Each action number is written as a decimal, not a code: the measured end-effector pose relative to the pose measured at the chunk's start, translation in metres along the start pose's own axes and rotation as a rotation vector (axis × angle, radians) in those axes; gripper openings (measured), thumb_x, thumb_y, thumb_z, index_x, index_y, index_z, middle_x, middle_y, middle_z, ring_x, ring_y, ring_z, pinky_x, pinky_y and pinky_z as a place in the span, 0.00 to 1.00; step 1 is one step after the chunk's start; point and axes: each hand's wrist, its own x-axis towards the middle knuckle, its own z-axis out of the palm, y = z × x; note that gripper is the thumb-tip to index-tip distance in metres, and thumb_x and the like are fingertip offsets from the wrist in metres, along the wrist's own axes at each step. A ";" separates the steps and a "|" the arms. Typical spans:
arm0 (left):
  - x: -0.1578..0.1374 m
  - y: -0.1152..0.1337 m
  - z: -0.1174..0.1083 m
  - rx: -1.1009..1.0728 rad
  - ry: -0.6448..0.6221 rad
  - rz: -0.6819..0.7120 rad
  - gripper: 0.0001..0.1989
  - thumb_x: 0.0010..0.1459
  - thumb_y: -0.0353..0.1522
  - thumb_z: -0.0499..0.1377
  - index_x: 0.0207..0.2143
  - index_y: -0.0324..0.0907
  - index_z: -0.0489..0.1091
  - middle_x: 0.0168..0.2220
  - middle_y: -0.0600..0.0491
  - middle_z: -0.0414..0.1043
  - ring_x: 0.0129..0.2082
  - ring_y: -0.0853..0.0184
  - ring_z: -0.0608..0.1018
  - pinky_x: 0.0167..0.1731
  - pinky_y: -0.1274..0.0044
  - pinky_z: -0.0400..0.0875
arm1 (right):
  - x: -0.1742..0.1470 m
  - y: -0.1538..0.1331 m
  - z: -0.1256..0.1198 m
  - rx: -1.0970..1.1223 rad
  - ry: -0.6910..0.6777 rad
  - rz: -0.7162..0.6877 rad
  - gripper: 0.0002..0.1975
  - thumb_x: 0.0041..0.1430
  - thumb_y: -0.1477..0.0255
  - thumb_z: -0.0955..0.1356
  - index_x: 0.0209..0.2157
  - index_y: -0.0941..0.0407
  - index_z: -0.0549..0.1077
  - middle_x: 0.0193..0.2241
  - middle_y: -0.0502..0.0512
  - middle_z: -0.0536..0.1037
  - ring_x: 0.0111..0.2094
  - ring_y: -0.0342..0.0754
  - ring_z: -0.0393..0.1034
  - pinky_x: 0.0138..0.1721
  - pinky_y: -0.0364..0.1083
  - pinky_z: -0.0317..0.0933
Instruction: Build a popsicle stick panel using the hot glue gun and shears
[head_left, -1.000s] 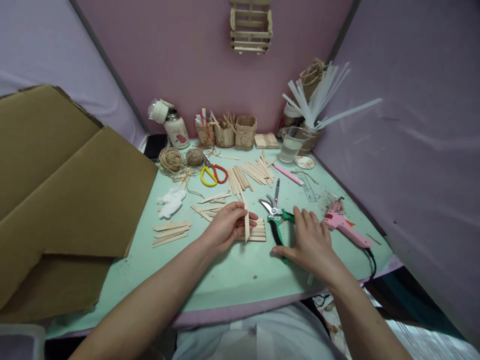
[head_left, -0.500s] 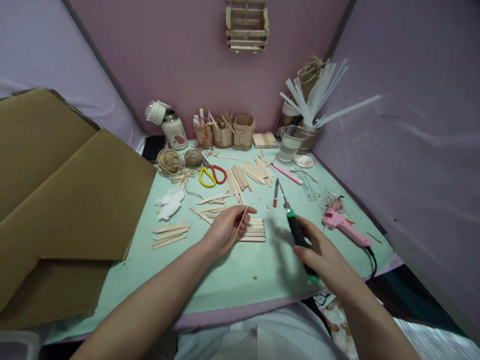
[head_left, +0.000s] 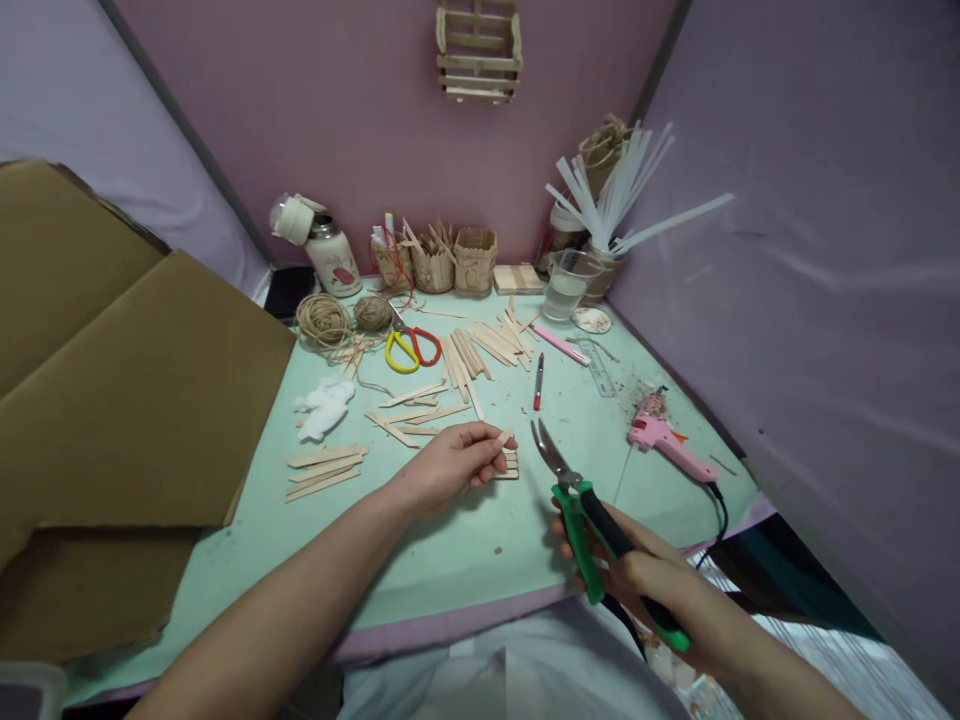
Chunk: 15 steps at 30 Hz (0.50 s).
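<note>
My left hand [head_left: 469, 460] pinches a wooden craft stick [head_left: 505, 437] whose tip pokes out past the thumb and fingers. Under that hand lies a small row of craft sticks side by side [head_left: 511, 466], mostly covered by the fingers. My right hand [head_left: 611, 560] is wrapped around the green and black handles of a pair of pruning shears [head_left: 581, 530]. The curved blades of the shears stand apart and point up and left, a short way right of the left hand. A red and grey pen [head_left: 539, 382] lies just beyond the blades.
Loose craft sticks [head_left: 465, 360], yellow-and-red scissors [head_left: 412, 348] and twine balls [head_left: 324, 320] lie behind my hands. At right rests a pink glue gun [head_left: 671, 445]; a water cup [head_left: 564, 290] stands farther back. A large cardboard box [head_left: 142, 400] fills the left side.
My right hand has turned the shears, and their blades and handles have spread apart. The left hand has rotated the stick, so only its tip shows. The view has shifted slightly.
</note>
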 end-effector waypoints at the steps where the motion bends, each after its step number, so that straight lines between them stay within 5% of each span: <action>1: 0.000 0.000 0.000 0.002 -0.014 -0.002 0.16 0.52 0.41 0.64 0.33 0.36 0.72 0.28 0.52 0.71 0.22 0.77 0.65 0.20 0.83 0.55 | -0.001 -0.001 0.001 -0.080 -0.003 0.005 0.32 0.42 0.69 0.67 0.53 0.53 0.71 0.46 0.56 0.77 0.50 0.60 0.67 0.50 0.56 0.59; 4: 0.000 0.000 -0.001 0.010 -0.047 -0.024 0.18 0.51 0.44 0.64 0.28 0.35 0.72 0.27 0.51 0.71 0.21 0.77 0.64 0.20 0.82 0.54 | 0.000 -0.001 0.002 -0.249 -0.038 0.007 0.36 0.44 0.65 0.71 0.58 0.54 0.68 0.49 0.57 0.75 0.52 0.62 0.65 0.55 0.58 0.56; 9: 0.001 -0.001 -0.002 0.020 -0.062 -0.059 0.19 0.50 0.44 0.65 0.29 0.35 0.71 0.28 0.51 0.71 0.20 0.78 0.63 0.18 0.83 0.52 | 0.003 0.005 0.001 -0.204 -0.027 0.060 0.49 0.42 0.54 0.74 0.64 0.55 0.60 0.62 0.61 0.64 0.62 0.63 0.56 0.62 0.58 0.47; 15: 0.000 -0.001 -0.001 0.083 -0.101 -0.108 0.13 0.53 0.39 0.61 0.30 0.36 0.71 0.27 0.53 0.71 0.19 0.79 0.63 0.18 0.82 0.53 | 0.000 -0.008 0.010 -0.229 -0.082 0.046 0.35 0.49 0.56 0.71 0.58 0.53 0.68 0.47 0.56 0.75 0.53 0.60 0.64 0.58 0.57 0.52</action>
